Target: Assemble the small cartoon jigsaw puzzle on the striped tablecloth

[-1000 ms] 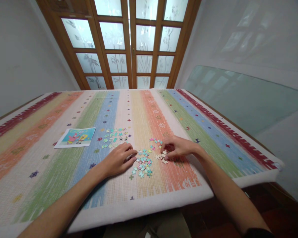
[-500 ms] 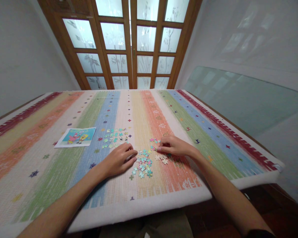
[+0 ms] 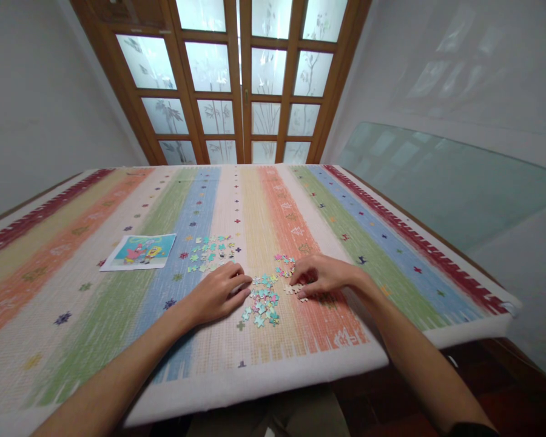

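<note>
My left hand [image 3: 222, 292] lies on the cloth with loosely bent fingers, thumb apart from them, nothing visible in it. Its fingertips rest at the left edge of a loose pile of puzzle pieces [image 3: 260, 306], mostly turquoise with some pink and yellow. Over on the pile's right, my right hand [image 3: 322, 274] is closed at a pale puzzle piece [image 3: 302, 297], thumb and fingertips at it; the fingers partly cover it. Beyond the right fingertips is a small cluster of pink and turquoise pieces [image 3: 283, 262].
Spaced-out puzzle pieces [image 3: 210, 250] lie in rows beyond my left hand. To their left is a printed picture [image 3: 141, 252] of two cartoon figures. A striped cloth [image 3: 118, 328] covers the table. Behind stand wooden glazed doors [image 3: 243, 91]; a glass panel [image 3: 437, 176] leans at the right wall.
My right hand has moved slightly toward me and right, from the pink and turquoise cluster to the pale pieces. My left hand has stayed where it was.
</note>
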Motion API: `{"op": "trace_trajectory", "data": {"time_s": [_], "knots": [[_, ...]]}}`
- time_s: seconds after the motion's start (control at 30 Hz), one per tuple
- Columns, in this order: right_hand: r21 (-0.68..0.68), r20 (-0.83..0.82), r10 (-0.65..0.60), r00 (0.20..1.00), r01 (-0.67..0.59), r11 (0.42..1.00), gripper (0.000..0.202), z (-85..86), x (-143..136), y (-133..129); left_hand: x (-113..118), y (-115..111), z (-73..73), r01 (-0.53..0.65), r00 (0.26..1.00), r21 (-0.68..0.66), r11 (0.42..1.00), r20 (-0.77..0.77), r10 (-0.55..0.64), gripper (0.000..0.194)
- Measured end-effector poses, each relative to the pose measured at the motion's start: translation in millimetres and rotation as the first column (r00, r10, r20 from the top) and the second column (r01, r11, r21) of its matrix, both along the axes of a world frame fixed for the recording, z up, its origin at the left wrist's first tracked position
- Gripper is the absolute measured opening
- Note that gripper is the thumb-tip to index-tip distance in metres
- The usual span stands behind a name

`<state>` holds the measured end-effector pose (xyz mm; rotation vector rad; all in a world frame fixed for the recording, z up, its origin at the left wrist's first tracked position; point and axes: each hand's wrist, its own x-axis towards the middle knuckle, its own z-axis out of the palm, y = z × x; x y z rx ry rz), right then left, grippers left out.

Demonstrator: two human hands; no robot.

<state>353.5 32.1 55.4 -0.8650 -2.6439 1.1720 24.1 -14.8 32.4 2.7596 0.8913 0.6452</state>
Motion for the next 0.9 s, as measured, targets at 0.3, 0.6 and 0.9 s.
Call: {"op": "trace_trajectory", "data": {"time_s": [0.3, 0.6, 0.9], "knots": [[-0.062, 0.032, -0.078, 0.996, 0.08, 0.995, 0.015, 7.6, -2.4, -5.3, -0.3, -0.3, 1.0, 0.004, 1.0, 0.003, 1.0, 0.013, -0.004, 0.023], [0.107, 0.031, -0.206, 0.978, 0.202, 0.974, 0.024, 6.4, 1.9, 1.2, 0.3, 0.7, 0.1, 0.011, 1.0, 0.007, 1.0, 0.006, -0.011, 0.023], [-0.043, -0.125, -0.261, 0.957, 0.258, 0.965, 0.022, 5.7, -21.2, -9.9, 2.0, -0.1, 0.7, -0.026, 0.998, 0.082, 0.996, 0.065, 0.021, 0.023]]}}
